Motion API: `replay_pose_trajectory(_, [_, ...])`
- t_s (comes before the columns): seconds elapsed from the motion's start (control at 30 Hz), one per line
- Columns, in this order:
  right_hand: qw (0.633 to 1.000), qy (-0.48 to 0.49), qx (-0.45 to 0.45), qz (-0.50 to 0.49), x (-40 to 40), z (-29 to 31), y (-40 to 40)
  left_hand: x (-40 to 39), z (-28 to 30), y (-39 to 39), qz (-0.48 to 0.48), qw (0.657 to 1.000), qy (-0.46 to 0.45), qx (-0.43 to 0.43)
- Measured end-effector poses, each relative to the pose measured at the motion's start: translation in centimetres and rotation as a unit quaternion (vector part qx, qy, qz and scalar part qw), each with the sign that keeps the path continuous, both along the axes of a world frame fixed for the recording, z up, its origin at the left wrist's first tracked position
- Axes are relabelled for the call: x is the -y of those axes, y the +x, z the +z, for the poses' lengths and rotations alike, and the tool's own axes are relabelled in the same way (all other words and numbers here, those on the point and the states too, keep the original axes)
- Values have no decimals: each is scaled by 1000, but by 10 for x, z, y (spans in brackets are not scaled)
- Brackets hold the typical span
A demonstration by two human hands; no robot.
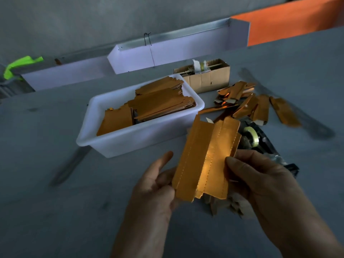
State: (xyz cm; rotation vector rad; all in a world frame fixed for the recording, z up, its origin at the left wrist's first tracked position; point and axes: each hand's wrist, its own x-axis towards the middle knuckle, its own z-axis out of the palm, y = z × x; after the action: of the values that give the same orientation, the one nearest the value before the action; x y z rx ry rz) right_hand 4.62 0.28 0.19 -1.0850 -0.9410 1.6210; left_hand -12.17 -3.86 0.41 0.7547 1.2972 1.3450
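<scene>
Two hands on one piece, reading left to right. A white plastic tub full of flat gold card blanks sits on the grey counter up left, apart from the work. The left hand grips the lower left corner of the gold foil card blank, though I can't tell how the fingers wrap behind it. It's held up over the counter, with its long axis running from the hands up and away and leaning a bit right. The right hand pinches the lower right panel, thumb flat on the gold face. The dotted creases run lengthways between the two grips, both equally near, so I'd guess folding comes next. A black tape dispenser sits just behind, and a loose pile of folded gold sleeves lies farther right.
</scene>
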Motion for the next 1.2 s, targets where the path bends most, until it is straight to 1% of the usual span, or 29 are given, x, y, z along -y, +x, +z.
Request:
replay_pose_trajectory(0.03, [1000, 8, 14, -7, -1, 0, 0, -1, 3, -3, -12, 998, 7, 63])
replay_pose_trajectory(0.07, [999, 15, 26, -12, -1, 1, 0, -1, 5, -5, -19, 995, 14, 98])
replay_pose_trajectory(0.1, [999, 21, 37, -16, -2, 1, 0, -1, 7, -7, -17, 993, 18, 113])
replay_pose_trajectory(0.13, [998, 25, 46, -20, -2, 0, -1, -1, 8, -8, -12, 994, 23, 107])
replay_pose_trajectory(0.27, [997, 29, 64, -20, -2, -3, -1, -3, 13, -4, -25, 999, 34, 2])
replay_pose_trajectory(0.43, [998, 27, 47, -18, -1, -3, 0, -6, 12, -2, -16, 999, 18, -48])
replay_pose_trajectory(0.73, [996, 37, -68, 33, 1, -2, 7, -7, 14, 0, 4, 1000, 14, -16])
replay_pose_trajectory(0.97, [985, -27, -161, 58, 1, -4, 5, -7, 16, 1, 16, 1000, 8, -1])
replay_pose_trajectory(1.03, [984, -34, -164, 57, 1, -5, 4, -7, 14, 0, 18, 1000, 6, -3])
replay_pose_trajectory(1.13, [990, -25, -128, 53, 1, -4, 3, -7, 14, 0, 11, 1000, 2, -10])
replay_pose_trajectory(1.2, [991, -19, -123, 44, 2, -3, 3, -6, 17, 0, -6, 1000, 6, 12])
